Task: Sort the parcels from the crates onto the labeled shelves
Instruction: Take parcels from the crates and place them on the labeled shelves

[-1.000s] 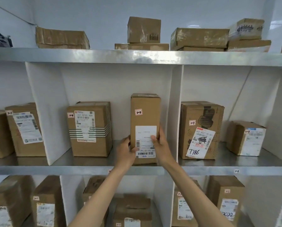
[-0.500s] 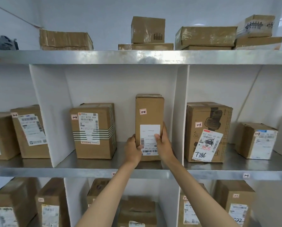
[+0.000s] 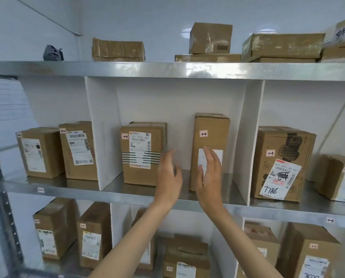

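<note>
A tall narrow cardboard parcel (image 3: 211, 135) tagged 1-2 stands upright in the middle compartment of the metal middle shelf (image 3: 127, 194), near the right divider. A wider parcel (image 3: 143, 153) with a white label and the same tag stands to its left. My left hand (image 3: 168, 177) hovers open in front of the gap between the two parcels, holding nothing. My right hand (image 3: 210, 177) is open too, fingers apart, just in front of the tall parcel's white label and partly covering it. Neither hand grips the parcel.
White dividers (image 3: 245, 143) split the shelf into compartments. Two parcels (image 3: 57, 151) fill the left compartment, and a parcel marked 7786 (image 3: 281, 163) stands in the right one. More parcels lie on the top shelf (image 3: 207, 69) and on the shelf below.
Both hands have let go of the tall parcel and drawn back from it, fingers spread. The view has shifted left, so the shelf contents sit further right.
</note>
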